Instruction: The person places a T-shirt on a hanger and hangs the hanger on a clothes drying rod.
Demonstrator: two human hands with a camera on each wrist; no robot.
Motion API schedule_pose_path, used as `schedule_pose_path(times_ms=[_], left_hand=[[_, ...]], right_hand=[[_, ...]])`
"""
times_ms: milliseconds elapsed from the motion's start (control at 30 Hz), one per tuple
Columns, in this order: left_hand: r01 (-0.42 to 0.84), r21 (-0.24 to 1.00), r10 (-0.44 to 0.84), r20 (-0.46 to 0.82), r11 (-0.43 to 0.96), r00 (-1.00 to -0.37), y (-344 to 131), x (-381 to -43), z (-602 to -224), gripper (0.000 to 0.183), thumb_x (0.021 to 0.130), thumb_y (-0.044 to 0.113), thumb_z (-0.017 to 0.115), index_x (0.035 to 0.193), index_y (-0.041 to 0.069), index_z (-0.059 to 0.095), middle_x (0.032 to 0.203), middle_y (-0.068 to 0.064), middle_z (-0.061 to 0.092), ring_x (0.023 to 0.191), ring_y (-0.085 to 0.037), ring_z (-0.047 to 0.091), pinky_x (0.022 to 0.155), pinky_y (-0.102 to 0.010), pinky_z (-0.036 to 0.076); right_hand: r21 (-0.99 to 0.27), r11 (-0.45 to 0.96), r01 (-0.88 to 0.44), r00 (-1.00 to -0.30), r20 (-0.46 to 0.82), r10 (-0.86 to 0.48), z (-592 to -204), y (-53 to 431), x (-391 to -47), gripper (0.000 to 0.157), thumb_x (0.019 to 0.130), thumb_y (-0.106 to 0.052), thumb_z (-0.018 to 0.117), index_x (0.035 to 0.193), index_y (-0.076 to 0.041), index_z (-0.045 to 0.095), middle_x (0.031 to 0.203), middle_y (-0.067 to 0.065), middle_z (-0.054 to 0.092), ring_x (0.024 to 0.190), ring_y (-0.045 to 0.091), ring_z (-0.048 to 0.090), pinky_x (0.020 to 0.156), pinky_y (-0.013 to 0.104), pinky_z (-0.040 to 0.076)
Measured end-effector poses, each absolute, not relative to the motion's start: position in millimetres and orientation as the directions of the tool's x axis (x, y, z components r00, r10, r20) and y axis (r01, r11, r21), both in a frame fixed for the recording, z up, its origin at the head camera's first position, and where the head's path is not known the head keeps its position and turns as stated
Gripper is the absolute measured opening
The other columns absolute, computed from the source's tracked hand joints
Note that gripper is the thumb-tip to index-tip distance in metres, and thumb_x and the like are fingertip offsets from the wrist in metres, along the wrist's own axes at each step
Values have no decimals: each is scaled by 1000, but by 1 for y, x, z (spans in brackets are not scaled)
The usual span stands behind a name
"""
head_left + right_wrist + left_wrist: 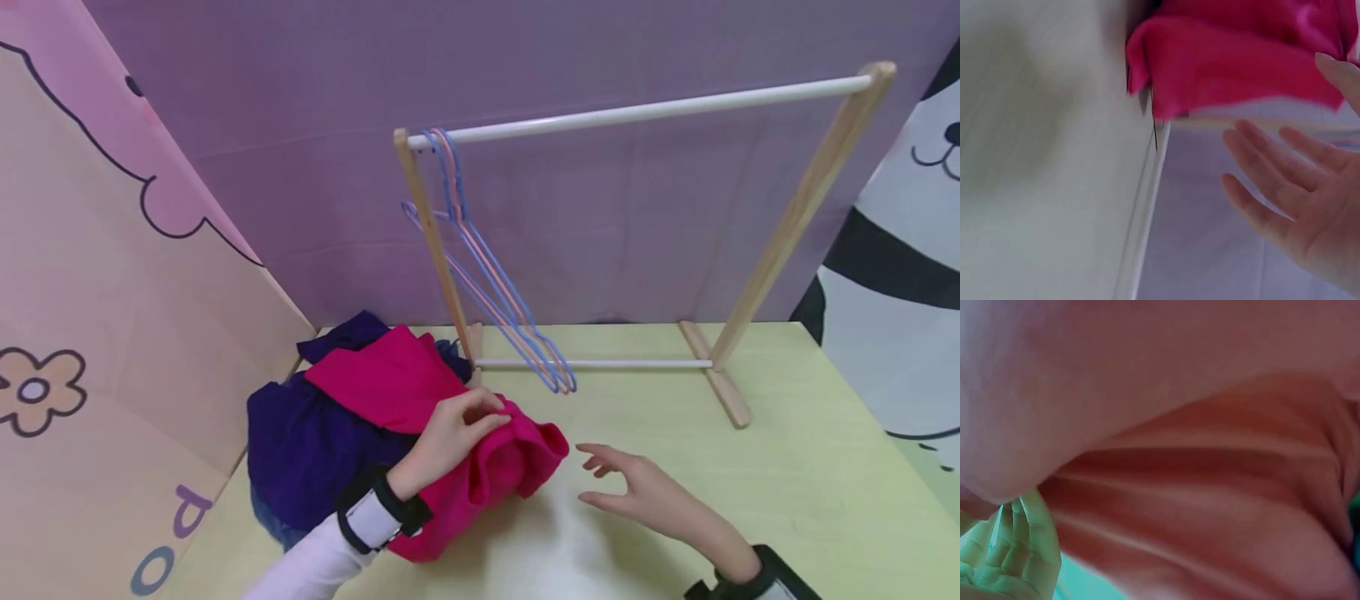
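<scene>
A bright pink garment [393, 375] lies bunched over a pile of clothes, its kind hidden by the folds. My left hand [442, 442] pinches it near the raised, rolled edge, thumb and fingers bent at the cloth. In the left wrist view, pink cloth [1222, 506] fills much of the picture and is blurred. My right hand [637, 492] hovers over the table just right of the garment, fingers apart and holding nothing. The right wrist view has the same hand [1316, 194] beside the hanging edge of the pink cloth [1229, 69], with a gap between.
Dark blue clothes [300, 442] lie under the pink one, against the left wall. Behind stands a wooden rack [802, 208] with a white rail [645, 112]. Several blue and pink hangers [510, 300] hang at its left end. The pale table [787, 500] stretches right.
</scene>
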State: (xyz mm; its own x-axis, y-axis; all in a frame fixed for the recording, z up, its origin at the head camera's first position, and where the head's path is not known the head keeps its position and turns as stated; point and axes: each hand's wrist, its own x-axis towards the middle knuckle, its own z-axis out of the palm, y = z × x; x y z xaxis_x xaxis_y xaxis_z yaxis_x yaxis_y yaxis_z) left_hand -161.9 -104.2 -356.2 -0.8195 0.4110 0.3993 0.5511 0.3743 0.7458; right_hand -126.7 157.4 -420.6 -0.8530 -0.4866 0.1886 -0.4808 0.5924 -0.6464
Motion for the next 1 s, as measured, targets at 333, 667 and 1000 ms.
schedule_pose_path(times_ms=[333, 667, 1000], left_hand=[[453, 826, 411, 305, 336, -859, -84, -153, -364, 6, 81, 3, 62, 87, 1, 62, 83, -8, 62, 75, -15, 56, 69, -22, 47], [346, 871, 411, 190, 349, -891, -85, -155, -381, 18, 84, 10, 60, 99, 0, 61, 90, -10, 63, 78, -17, 59, 67, -21, 46], [567, 534, 600, 135, 626, -789, -89, -129, -412, 104, 66, 50, 71, 140, 7, 14, 140, -9, 29, 124, -20, 33, 95, -39, 35]], right_hand=[[-818, 439, -373, -891, 184, -415, -435, 118, -141, 27, 84, -32, 59, 99, -9, 59, 91, -1, 63, 81, 10, 59, 67, 28, 48], [-935, 236, -263, -888, 139, -437, -435, 112, -149, 23, 88, -14, 55, 97, 7, 58, 83, 13, 64, 71, 7, 60, 64, 26, 50], [-998, 64, -28, -909, -1, -417, -435, 113, -152, 35, 89, -9, 51, 110, 18, 47, 86, 22, 64, 72, 15, 65, 70, 32, 51]])
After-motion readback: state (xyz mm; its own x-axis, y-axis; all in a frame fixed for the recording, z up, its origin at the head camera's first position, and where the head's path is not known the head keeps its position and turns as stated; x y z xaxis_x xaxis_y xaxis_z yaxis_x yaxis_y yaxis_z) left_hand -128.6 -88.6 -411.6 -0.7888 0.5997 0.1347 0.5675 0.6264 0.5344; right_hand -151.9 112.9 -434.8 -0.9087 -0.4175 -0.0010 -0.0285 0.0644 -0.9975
